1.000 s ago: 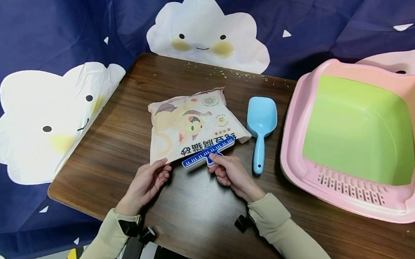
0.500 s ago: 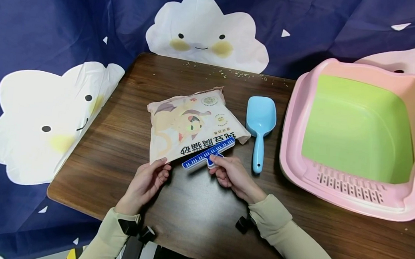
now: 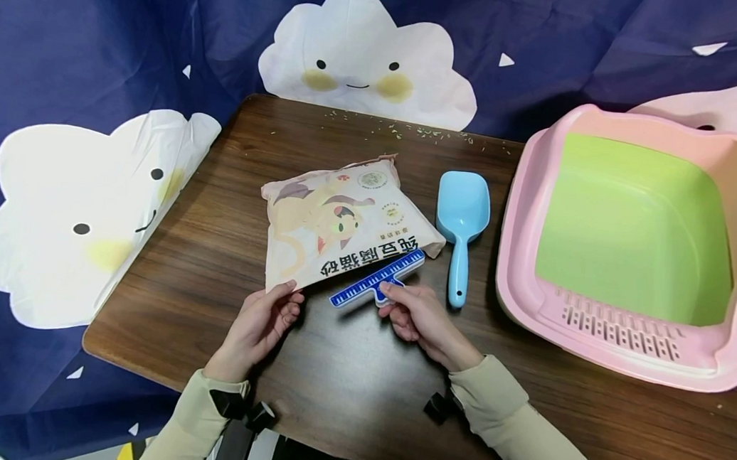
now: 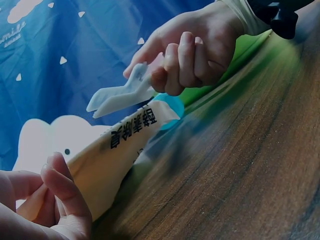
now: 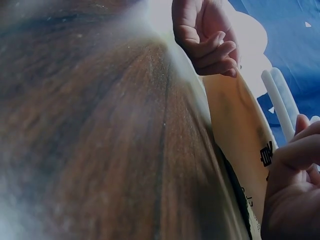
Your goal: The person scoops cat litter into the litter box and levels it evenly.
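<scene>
Blue-and-white plastic clip [image 3: 378,279] in the head view, pinched at its handle by the right hand [image 3: 421,321], thumb on top; probably gripped there because that part works the bars. Left hand [image 3: 262,328] pinches the near-left corner of the cat-print bag [image 3: 337,217], likely to steady that edge. Bag lies flat on the wooden counter [image 3: 331,391], print upside down to the person. Blue scoop [image 3: 464,205] rests just right of the bag, handle toward the person, presumably for easy reach; pink litter tray [image 3: 515,269] stands beyond it, open side up. Crumbs [image 3: 436,133] along the far edge.

Left wrist view: thumb and fingers closed together on the bag's edge. Clip is in the air just above that edge, apart from it; narrow gap between its white bars, so the handle looks squeezed.

Right wrist view: same two bars, slightly parted; left-hand fingers curled at the bag corner.
</scene>
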A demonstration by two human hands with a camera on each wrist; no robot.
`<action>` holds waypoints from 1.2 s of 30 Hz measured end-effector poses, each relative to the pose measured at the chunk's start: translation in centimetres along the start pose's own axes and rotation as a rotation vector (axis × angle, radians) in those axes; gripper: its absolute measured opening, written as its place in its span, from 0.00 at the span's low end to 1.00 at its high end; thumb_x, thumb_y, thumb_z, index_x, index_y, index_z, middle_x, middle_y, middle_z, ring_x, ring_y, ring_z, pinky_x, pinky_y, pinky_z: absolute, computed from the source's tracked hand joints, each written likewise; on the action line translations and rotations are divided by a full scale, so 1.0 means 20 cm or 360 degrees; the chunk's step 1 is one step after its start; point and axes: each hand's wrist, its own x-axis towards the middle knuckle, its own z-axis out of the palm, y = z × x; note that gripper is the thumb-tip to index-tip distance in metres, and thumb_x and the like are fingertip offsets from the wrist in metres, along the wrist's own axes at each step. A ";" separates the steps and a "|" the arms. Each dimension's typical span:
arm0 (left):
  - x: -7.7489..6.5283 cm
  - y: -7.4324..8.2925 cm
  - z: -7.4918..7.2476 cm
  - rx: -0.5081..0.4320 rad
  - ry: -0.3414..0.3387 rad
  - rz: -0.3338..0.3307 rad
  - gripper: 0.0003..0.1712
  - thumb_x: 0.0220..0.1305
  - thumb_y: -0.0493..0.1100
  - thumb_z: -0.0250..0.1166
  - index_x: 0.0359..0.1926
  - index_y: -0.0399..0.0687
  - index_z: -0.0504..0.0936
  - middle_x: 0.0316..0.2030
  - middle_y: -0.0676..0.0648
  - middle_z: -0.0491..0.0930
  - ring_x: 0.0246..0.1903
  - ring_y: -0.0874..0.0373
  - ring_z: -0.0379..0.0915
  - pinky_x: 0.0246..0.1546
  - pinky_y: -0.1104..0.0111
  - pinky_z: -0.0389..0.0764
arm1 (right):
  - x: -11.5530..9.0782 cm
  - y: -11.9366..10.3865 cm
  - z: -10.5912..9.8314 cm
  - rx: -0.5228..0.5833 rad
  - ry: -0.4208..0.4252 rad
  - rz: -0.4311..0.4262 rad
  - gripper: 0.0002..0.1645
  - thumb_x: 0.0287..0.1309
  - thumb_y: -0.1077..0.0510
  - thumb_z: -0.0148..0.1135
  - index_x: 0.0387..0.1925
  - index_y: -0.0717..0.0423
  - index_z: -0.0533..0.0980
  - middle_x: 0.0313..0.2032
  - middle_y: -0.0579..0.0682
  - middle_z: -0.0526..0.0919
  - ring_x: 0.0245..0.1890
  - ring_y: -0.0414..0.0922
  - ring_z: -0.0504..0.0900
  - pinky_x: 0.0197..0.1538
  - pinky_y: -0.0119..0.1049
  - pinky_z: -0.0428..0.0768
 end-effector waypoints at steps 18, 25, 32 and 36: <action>0.00 0.00 -0.01 0.0023 -0.0040 0.0002 0.14 0.71 0.40 0.53 0.29 0.46 0.82 0.22 0.53 0.82 0.19 0.66 0.74 0.24 0.79 0.77 | -0.05 -0.02 -0.08 -0.0008 0.0023 -0.0027 0.22 0.68 0.50 0.53 0.23 0.60 0.77 0.10 0.40 0.64 0.10 0.34 0.63 0.14 0.23 0.60; -0.02 0.00 -0.01 0.0042 -0.0055 0.0007 0.13 0.71 0.40 0.54 0.30 0.46 0.80 0.22 0.53 0.82 0.19 0.67 0.75 0.24 0.78 0.78 | -0.06 -0.01 -0.10 -0.0035 -0.0001 -0.0037 0.22 0.68 0.50 0.52 0.23 0.59 0.77 0.10 0.40 0.65 0.10 0.34 0.62 0.14 0.23 0.60; -0.03 0.00 -0.02 0.0045 -0.0006 0.0020 0.05 0.71 0.39 0.55 0.36 0.46 0.76 0.25 0.53 0.82 0.20 0.65 0.75 0.25 0.78 0.78 | -0.07 -0.02 -0.13 -0.0129 -0.0018 -0.0033 0.22 0.68 0.49 0.52 0.23 0.59 0.78 0.10 0.40 0.65 0.10 0.34 0.63 0.15 0.24 0.61; -0.03 0.01 -0.02 0.0046 0.0042 0.0035 0.03 0.70 0.38 0.54 0.43 0.46 0.69 0.27 0.53 0.81 0.20 0.64 0.75 0.25 0.77 0.78 | -0.09 -0.02 -0.14 -0.0197 -0.0031 -0.0018 0.22 0.68 0.49 0.53 0.23 0.58 0.78 0.10 0.40 0.66 0.10 0.35 0.64 0.15 0.25 0.62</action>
